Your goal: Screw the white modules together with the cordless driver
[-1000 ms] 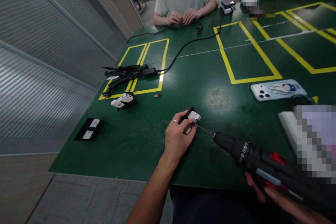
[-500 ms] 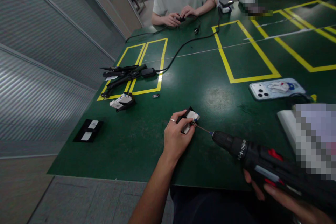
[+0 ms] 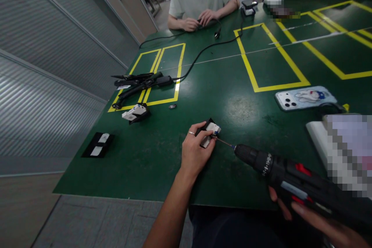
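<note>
My left hand (image 3: 195, 150), with a ring on one finger, grips a small white and black part (image 3: 210, 131) and holds it against the green table (image 3: 151, 159). My right hand (image 3: 314, 221) is wrapped round a black and red power screwdriver (image 3: 290, 180) at the lower right. The screwdriver's thin bit (image 3: 224, 142) points left and touches the part just beside my left thumb.
A second white and black part (image 3: 136, 112), a black tray with two white pieces (image 3: 98, 145), black tools and a cable (image 3: 139, 81) lie to the left. A phone (image 3: 305, 98) lies at right. Two other people sit at the far side.
The view shifted slightly; my hands, the part and the screwdriver stay as they were. The far person's hands moved a little.
</note>
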{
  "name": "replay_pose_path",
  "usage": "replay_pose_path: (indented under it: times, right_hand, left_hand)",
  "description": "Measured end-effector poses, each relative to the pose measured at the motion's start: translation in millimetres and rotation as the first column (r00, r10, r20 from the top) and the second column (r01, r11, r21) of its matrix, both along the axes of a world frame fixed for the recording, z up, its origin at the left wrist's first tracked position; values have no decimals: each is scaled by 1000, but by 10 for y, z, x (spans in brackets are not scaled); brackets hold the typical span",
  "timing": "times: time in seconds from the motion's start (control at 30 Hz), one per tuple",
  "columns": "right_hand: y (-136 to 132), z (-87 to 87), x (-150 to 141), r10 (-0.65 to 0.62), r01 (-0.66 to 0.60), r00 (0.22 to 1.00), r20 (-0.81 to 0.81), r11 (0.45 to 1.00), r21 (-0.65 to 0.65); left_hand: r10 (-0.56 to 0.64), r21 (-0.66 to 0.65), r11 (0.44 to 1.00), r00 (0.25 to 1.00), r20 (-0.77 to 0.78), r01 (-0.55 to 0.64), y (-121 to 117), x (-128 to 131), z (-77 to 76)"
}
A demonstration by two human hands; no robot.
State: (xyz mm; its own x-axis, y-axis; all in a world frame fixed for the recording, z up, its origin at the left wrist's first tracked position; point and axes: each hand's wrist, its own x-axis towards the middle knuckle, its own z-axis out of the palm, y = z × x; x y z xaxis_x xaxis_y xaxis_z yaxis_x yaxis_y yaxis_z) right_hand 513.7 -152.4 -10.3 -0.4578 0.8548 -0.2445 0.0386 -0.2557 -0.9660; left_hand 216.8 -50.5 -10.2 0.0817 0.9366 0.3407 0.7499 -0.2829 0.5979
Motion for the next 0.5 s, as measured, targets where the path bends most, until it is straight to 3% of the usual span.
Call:
replay_pose_path:
  times: [0.23,0.5]
  right_hand:
    - [13,-151,145,201,-203,979,37,978,47]
    - [17,-117,130,172,-172,985,6,984,51]
  left_hand:
    - [8,-17,1000,1000,0,-8,-1,-3,-11]
    - [5,-13,1000,1000,-18,-6,7,-3,5]
